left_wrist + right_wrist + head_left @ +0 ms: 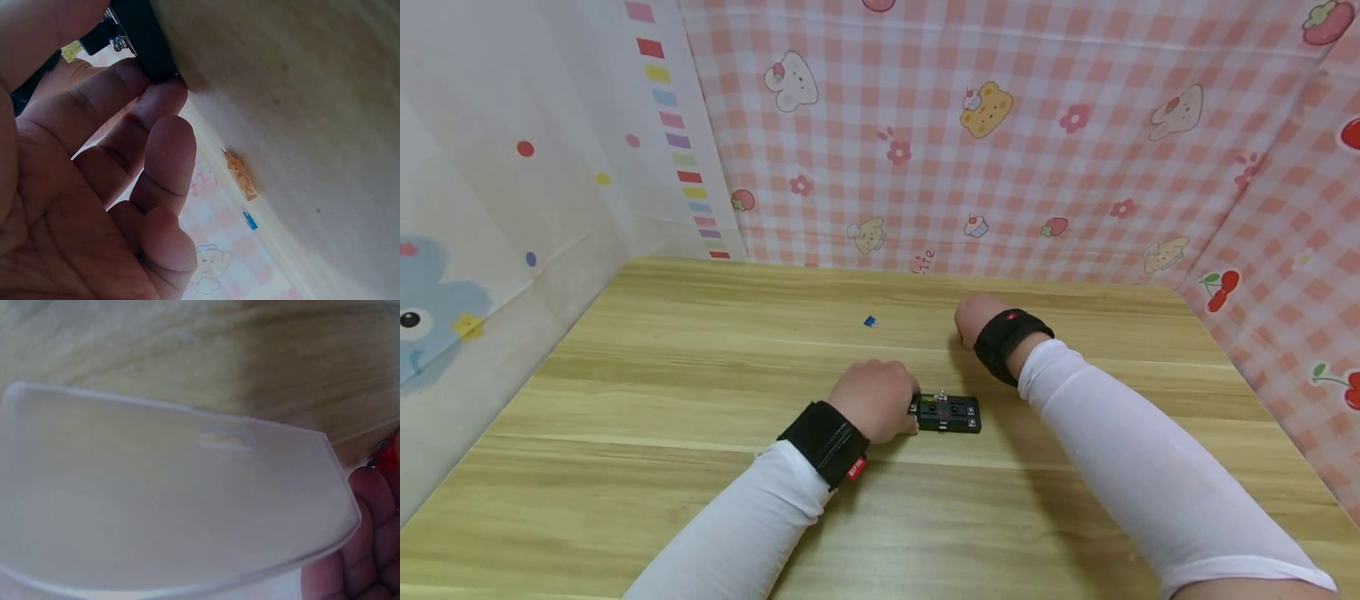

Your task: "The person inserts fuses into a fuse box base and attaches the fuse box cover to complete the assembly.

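My left hand grips the left end of a black rectangular board with small metal fittings and a yellow part on top. In the left wrist view, curled fingers show below the board's dark edge. My right hand is farther back and to the right, its fingers mostly hidden from the head camera. A small red piece shows at its fingertips in the right wrist view. A translucent plate with a small slot covers much of that view, overlapping the fingers.
A small blue piece lies toward the back of the wooden table. Beside it in the left wrist view lies a clear orange piece. A pink checked cloth hangs along the back edge, with patterned cloth at both sides.
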A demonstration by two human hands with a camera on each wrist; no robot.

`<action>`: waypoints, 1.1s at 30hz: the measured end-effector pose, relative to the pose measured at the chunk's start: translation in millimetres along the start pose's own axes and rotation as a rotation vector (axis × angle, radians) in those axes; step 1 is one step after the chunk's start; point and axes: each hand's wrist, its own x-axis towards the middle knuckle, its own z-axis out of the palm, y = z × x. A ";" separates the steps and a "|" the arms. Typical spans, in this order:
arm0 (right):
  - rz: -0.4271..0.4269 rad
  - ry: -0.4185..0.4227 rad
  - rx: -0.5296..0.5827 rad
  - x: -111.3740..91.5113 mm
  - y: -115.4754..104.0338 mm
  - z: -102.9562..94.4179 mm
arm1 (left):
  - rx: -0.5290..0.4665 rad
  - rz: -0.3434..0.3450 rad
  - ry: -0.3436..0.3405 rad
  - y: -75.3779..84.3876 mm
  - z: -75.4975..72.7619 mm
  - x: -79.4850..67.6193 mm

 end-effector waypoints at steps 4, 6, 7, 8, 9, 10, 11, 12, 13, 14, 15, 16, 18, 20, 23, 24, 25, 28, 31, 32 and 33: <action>0.024 0.002 0.015 1.3 2.2 1.6 | -0.007 -0.005 -0.004 0.5 -0.1 0.4; 0.035 0.004 0.019 2.1 3.5 2.4 | -0.005 -0.005 -0.006 0.5 -0.1 0.5; 0.041 0.001 0.026 2.4 4.1 2.7 | -0.004 -0.004 -0.005 0.5 0.0 0.6; 0.044 -0.001 0.026 2.8 4.8 3.1 | -0.002 -0.003 -0.005 0.5 0.1 0.7; 0.046 -0.002 0.025 3.1 5.2 3.4 | -0.001 -0.001 -0.004 0.4 0.1 0.8; 0.045 -0.003 0.024 3.3 5.7 3.7 | -0.001 0.000 -0.004 0.3 0.2 0.8; 0.043 -0.005 0.019 3.6 5.8 3.8 | -0.001 0.001 -0.003 0.2 0.2 0.9; 0.044 -0.010 0.021 3.6 5.7 3.5 | -0.002 0.002 -0.004 0.1 0.3 0.9; 0.041 -0.012 0.017 3.5 5.5 3.1 | -0.003 0.003 -0.005 0.0 0.3 0.9; 0.041 -0.015 0.017 3.3 5.0 2.8 | -0.004 0.002 -0.006 -0.2 0.4 0.9; 0.042 -0.016 0.020 2.9 4.3 2.3 | -0.006 0.002 -0.007 -0.4 0.5 0.8; 0.041 -0.016 0.021 2.5 3.6 1.8 | -0.005 0.001 -0.008 -0.5 0.6 0.8; 0.044 -0.010 0.026 1.5 2.1 1.0 | -0.005 0.001 -0.009 -0.9 0.9 0.6; 0.045 0.007 0.036 0.2 0.7 0.5 | -0.005 0.002 -0.011 -1.2 1.0 0.5; 0.054 0.033 0.067 -2.0 -2.1 -0.4 | -0.007 0.003 -0.010 -1.4 0.5 0.1; 0.056 0.040 0.083 -2.8 -3.0 -0.9 | -0.009 0.002 -0.010 -1.4 0.3 0.1; 0.054 0.048 0.096 -3.7 -4.2 -1.5 | -0.011 0.001 -0.010 -1.4 0.1 0.1; 0.058 0.068 0.148 -6.3 -8.6 -3.2 | -0.020 -0.002 -0.008 -1.4 -0.3 0.5; 0.054 0.086 0.190 -9.6 -13.7 -5.3 | -0.016 0.000 -0.003 -1.8 0.0 1.1; 0.058 0.089 0.207 -10.8 -15.5 -6.3 | -0.016 0.002 -0.002 -1.9 0.2 1.3; 0.057 0.091 0.216 -11.8 -17.0 -7.2 | -0.013 0.003 0.001 -2.0 0.4 1.4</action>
